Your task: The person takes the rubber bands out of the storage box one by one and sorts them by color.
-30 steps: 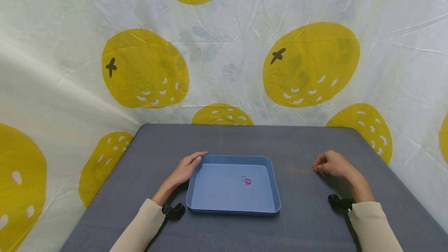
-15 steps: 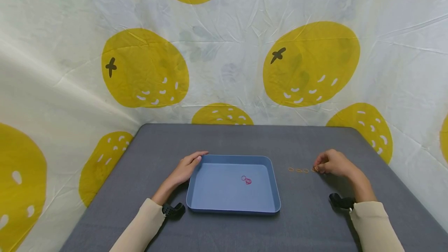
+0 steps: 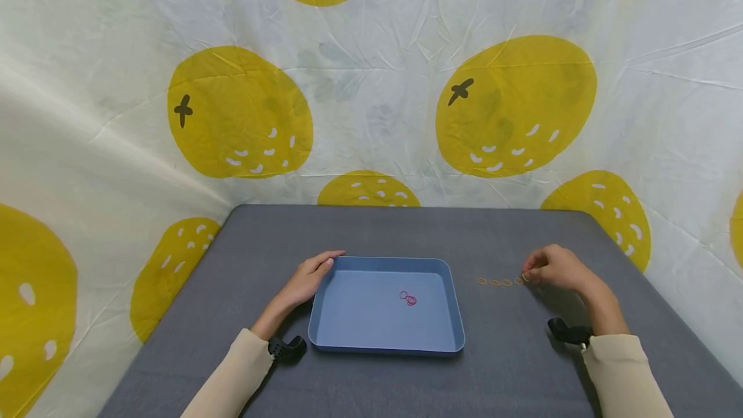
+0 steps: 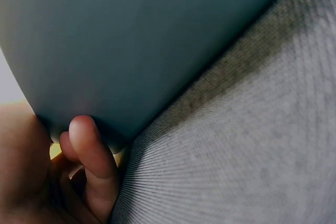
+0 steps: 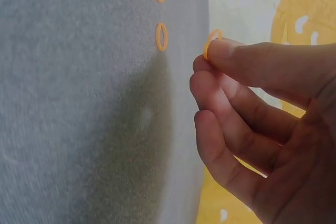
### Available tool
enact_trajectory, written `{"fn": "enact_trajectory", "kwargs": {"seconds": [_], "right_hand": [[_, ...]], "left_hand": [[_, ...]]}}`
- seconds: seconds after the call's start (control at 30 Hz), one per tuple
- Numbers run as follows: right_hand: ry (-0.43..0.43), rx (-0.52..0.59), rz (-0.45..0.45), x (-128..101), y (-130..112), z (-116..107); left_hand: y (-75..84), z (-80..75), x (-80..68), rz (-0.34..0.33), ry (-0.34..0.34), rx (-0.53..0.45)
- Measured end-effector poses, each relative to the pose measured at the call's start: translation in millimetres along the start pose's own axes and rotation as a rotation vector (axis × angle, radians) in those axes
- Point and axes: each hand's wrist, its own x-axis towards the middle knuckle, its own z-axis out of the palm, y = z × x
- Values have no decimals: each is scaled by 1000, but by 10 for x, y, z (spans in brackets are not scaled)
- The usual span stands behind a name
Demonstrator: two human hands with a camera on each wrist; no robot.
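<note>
- The right hand hovered over the grey table, right of the blue tray; its thumb and forefinger pinched 1 small orange band, lifted clear of the cloth in the right wrist view; the other fingers curled loosely beneath, holding nothing.
- 3 more orange bands lay flat in a row on the table, just left of that hand's fingertips and between the hand and the tray; the right wrist view showed 2 of them, apart from the pinched one.
- The left hand rested against the tray's left rim near its far corner; its fingers were relaxed and fairly straight, touching the rim without closing round it; in the left wrist view 1 fingertip pressed the tray's outer wall.
- A few red bands lay bunched together on the tray floor, right of centre.
- A cloth with yellow fruit prints hung behind the table.
</note>
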Motion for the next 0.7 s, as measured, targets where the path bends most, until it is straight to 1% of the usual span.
{"fn": "enact_trajectory", "kwargs": {"seconds": [0.2,0.4,0.7], "right_hand": [[17,7,1,-51,27,-43],[33,-10,15,-88,74,-90],[33,-14,-8,-76,204,-52]], "left_hand": [[4,-3,2,-1,-2,-4],[-4,-2,1,-1,5,0],[8,-6,-2,3,2,-1]]}}
